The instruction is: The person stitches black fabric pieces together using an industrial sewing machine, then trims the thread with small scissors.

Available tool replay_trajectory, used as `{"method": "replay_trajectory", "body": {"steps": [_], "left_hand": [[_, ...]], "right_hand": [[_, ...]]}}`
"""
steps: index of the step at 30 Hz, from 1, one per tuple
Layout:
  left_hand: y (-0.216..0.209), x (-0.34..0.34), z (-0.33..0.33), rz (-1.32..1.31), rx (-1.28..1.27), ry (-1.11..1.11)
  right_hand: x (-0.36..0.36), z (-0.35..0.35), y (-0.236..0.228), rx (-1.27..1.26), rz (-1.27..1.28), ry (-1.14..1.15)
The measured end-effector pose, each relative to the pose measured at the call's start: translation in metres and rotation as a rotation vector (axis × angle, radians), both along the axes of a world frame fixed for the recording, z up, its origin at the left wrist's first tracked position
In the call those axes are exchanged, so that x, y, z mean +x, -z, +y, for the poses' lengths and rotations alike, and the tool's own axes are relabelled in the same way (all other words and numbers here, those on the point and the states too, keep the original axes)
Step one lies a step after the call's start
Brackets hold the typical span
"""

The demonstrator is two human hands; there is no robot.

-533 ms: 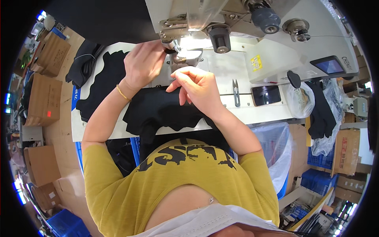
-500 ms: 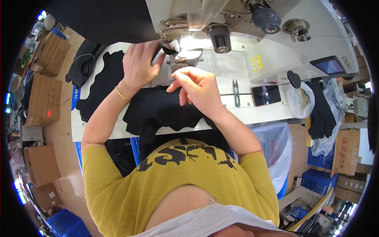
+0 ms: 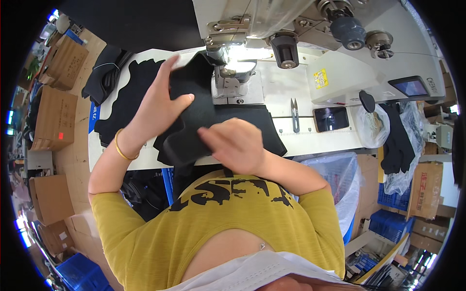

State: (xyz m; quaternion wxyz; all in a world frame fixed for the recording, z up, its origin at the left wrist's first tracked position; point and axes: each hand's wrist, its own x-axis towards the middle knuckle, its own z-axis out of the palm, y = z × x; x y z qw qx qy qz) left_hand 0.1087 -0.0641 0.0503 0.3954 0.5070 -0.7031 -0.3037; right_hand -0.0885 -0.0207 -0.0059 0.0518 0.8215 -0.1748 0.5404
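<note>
A black fabric piece [image 3: 196, 99] with a wavy edge runs from under the head of a sewing machine [image 3: 233, 80] toward my body. My left hand [image 3: 158, 106] is at its left side, index finger stretched out and thumb apart, lying over the cloth. The other left fingers are mostly hidden. My right hand [image 3: 238, 145] is at the cloth's near right side, its fingers bent and smeared by motion; whether they grip the cloth is unclear. Beneath it, stacked black fabric pieces [image 3: 257, 126] rest on the white table [image 3: 286, 138].
More black cut pieces [image 3: 128, 94] lie at the left, beside a tied black bundle [image 3: 104, 72]. On the right are thread snips [image 3: 295, 116], a phone [image 3: 331, 119] and a clear plastic bag [image 3: 374, 127]. A lined bin [image 3: 335, 179] stands below the table's front edge.
Both hands have come back from the machine's needle area toward me. A black fabric piece now stretches between them, partly raised, and the right hand has dropped lower.
</note>
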Motion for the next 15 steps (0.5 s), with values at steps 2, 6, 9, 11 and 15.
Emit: {"method": "replay_trajectory", "body": {"steps": [2,6,9,11,15], "left_hand": [[0.002,-0.005,-0.007,-0.524,-0.594,-0.183],[-0.024,-0.013,-0.023,0.153,0.464,0.247],[-0.017,-0.021,-0.045,-0.028,0.235,0.253],[-0.015,-0.021,-0.055,-0.007,0.324,0.214],[-0.014,-0.024,-0.063,0.094,0.369,0.179]], "right_hand": [[-0.011,0.003,-0.007,0.661,-0.082,0.034],[-0.017,-0.015,-0.009,1.471,-0.436,-0.212],[-0.015,-0.029,-0.014,1.556,-0.479,-0.332],[-0.011,-0.036,-0.018,1.581,-0.597,-0.430],[-0.013,-0.043,-0.019,1.562,-0.605,-0.427]]}}
